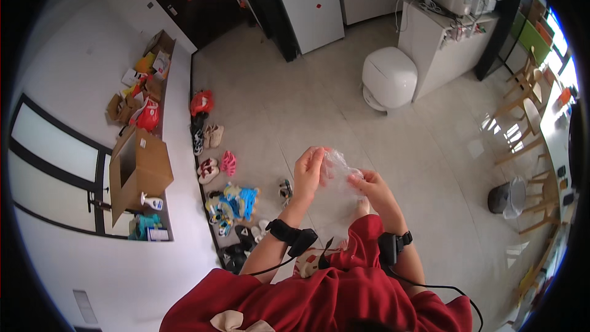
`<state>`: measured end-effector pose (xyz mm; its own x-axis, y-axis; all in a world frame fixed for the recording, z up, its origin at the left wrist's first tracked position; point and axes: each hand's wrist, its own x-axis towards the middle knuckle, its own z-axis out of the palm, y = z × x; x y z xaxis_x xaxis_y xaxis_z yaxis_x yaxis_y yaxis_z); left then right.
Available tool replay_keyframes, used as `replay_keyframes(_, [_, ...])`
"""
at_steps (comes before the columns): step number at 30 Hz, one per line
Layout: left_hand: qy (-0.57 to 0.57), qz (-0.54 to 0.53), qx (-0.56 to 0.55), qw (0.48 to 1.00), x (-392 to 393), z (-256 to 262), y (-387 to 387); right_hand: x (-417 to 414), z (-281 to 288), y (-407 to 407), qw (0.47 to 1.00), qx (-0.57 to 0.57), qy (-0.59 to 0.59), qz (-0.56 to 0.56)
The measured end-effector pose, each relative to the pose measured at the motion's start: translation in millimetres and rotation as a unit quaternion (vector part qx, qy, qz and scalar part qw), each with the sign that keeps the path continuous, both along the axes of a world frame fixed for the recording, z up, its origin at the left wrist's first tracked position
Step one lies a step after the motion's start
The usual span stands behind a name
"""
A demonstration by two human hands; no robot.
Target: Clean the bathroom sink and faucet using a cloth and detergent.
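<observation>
A clear, crumpled plastic bag (339,170) is stretched between my two hands in front of my body. Its upper left edge is pinched by my left hand (310,168), with the thumb laid over the film. On the lower right side, my right hand (371,183) grips the film between thumb and fingers. Through the thin plastic the floor and some of my fingers show. I cannot make out anything inside the bag. A black device is strapped to each forearm, with a cable running from it.
Shoes (209,170) and blue inline skates (237,200) line the left wall. A cardboard box (154,166) and a spray bottle (152,202) stand on the ledge. Ahead is a white rounded appliance (392,74). A lined trash bin (500,197) stands by wooden chairs (532,117) at right.
</observation>
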<state>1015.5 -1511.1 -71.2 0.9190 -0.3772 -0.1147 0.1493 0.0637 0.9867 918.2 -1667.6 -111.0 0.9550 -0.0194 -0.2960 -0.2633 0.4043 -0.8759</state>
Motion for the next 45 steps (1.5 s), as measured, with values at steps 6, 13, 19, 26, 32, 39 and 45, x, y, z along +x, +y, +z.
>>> replay_keyframes(6, [0.051, 0.04, -0.002, 0.998, 199, -26, -95, 210, -13, -79, 0.95, 0.287, -0.102, -0.072])
replay_keyframes(13, [0.12, 0.131, 0.018, 0.984, 438, -33, -145, 471, 14, -153, 0.969, 0.177, -0.124, -0.119])
replay_keyframes(19, [-0.072, 0.092, 0.034, 0.993, 624, -41, -215, 673, 8, -201, 0.979, 0.094, -0.134, -0.12])
replay_keyframes(26, [0.243, -0.223, -0.228, 0.916, 846, -45, -370, 865, 15, -324, 0.974, 0.17, -0.085, -0.125])
replay_keyframes(32, [0.24, -0.311, -0.125, 0.911, 979, -59, -534, 964, 0, -479, 0.959, -0.102, -0.069, -0.255])
replay_keyframes(39, [0.311, -0.361, -0.177, 0.861, 1088, -83, -746, 1078, -17, -671, 0.936, -0.061, -0.062, -0.341])
replay_keyframes(45, [0.248, -0.384, -0.075, 0.886, 1194, -71, -912, 1171, 5, -857, 0.951, -0.005, -0.039, -0.306])
